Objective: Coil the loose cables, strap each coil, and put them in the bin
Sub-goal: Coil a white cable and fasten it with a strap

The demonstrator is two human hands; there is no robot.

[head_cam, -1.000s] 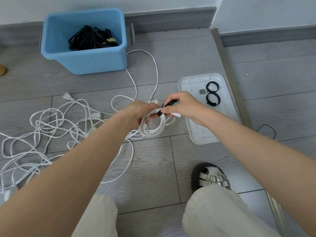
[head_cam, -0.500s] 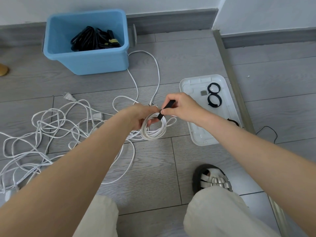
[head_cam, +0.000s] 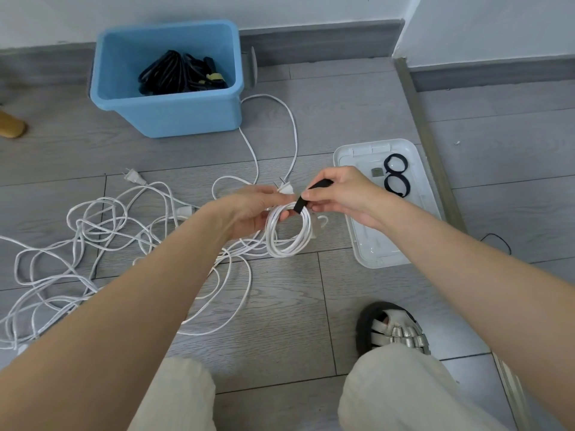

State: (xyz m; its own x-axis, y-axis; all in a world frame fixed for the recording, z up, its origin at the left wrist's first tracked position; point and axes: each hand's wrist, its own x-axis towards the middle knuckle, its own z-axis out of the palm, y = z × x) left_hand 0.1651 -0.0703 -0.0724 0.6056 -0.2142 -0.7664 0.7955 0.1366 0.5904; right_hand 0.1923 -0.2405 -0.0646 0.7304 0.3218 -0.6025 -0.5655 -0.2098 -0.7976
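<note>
Above the grey wood-pattern floor (head_cam: 280, 321), held at mid-frame: small round coil of white cable (head_cam: 289, 234), hanging from the left hand (head_cam: 249, 209), fingers curled round its upper left part, white two-pin plug (head_cam: 284, 188) sticking out just above those fingers. Wrapped over the top of the coil: black flat strap (head_cam: 311, 194), free end pinched between thumb and fingers of the right hand (head_cam: 339, 194), strap running up and to the right from the coil. On the floor to the left and below: large loose tangle of white cable (head_cam: 93, 231), unstrapped, spreading to the left edge of the view, second white plug (head_cam: 134, 177) lying at its upper edge, one long strand looping up toward the bin. At the far wall, well apart from the hands: light blue rectangular plastic bin (head_cam: 174, 115), open-topped, holding a bundle of black cables (head_cam: 177, 73) with a yellow tag showing on it. Right of the hands, on the floor: white shallow rounded-rectangle plastic tray (head_cam: 367, 244), carrying two black strap rings (head_cam: 396, 175) touching one another and a small grey square piece, kind not readable. Lower right: silver strapped sandal with black sole (head_cam: 395, 331) beneath a pale trouser knee. Far right on the floor: thin black wire (head_cam: 497, 241), partly hidden by the right forearm.
</note>
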